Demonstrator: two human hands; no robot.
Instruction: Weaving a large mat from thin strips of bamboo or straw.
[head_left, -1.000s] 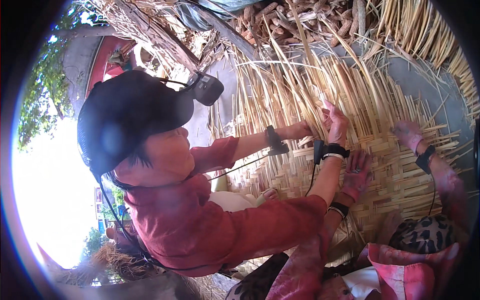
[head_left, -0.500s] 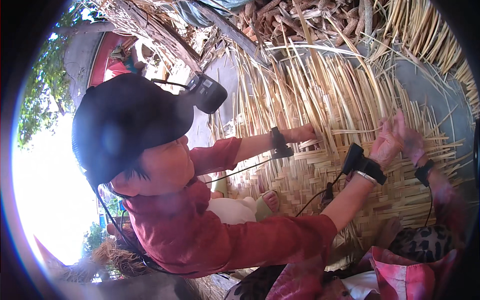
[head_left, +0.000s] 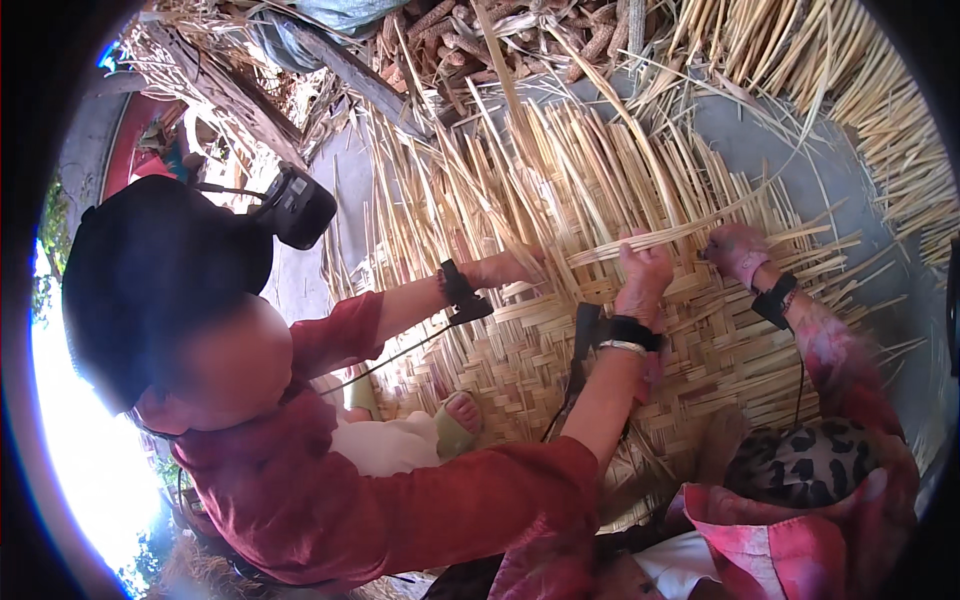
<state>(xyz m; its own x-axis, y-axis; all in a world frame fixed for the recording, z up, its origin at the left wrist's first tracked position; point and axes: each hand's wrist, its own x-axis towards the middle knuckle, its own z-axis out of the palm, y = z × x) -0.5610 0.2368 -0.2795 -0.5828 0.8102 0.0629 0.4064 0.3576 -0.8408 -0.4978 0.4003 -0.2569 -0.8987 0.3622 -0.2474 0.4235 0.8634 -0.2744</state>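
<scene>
Head view: I'm seeing my right hand [head_left: 737, 252] curling into a loose fist on the far right edge of the woven bamboo mat [head_left: 560, 350], knuckles pressing down among the loose strip ends [head_left: 820, 245]; I cannot tell whether it is actually pinching one. My pink patterned sleeve [head_left: 850, 370] is running up to it from the lower right, a black wrist strap [head_left: 772, 300] sitting just behind the hand. My left hand isn't showing. A co-worker in a red shirt [head_left: 400, 510] and a black cap [head_left: 150, 270] is leaning in from the left. One co-worker hand [head_left: 645, 268] is closing on a long pale strip [head_left: 690, 228] just beside mine, and the other hand [head_left: 505, 268] is lying flat on the mat further left. The mat is lying on the grey ground [head_left: 760, 130], with unwoven strips fanning out along its far side.
</scene>
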